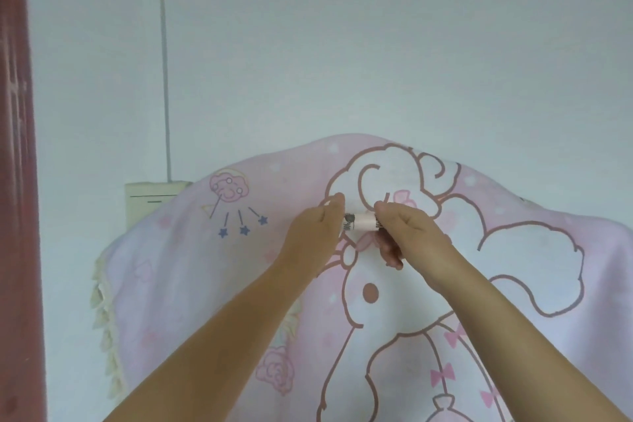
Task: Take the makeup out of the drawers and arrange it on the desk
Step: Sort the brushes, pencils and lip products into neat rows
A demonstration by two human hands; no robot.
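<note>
At the centre of the head view, both hands meet over a pink and white cartoon-printed cloth that drapes the table from the middle of the frame down to its lower right. Between them is a small white cylindrical makeup tube with a barcode label, lying level and held just above the cloth. The left hand has its fingers curled round the tube's left end, and the right hand pinches the right end with its lower fingers tucked under. The two hands are almost touching, with only a short stretch of the tube showing between them. Behind, a pale wall fills the upper frame, a thin grey cable runs down it at upper left to a cream wall box, and a dark red door frame edges the far left. No drawer is in view and no other makeup lies on the visible cloth, so this looks like an early stage: one item out, not yet set down, and arranging still ahead.
</note>
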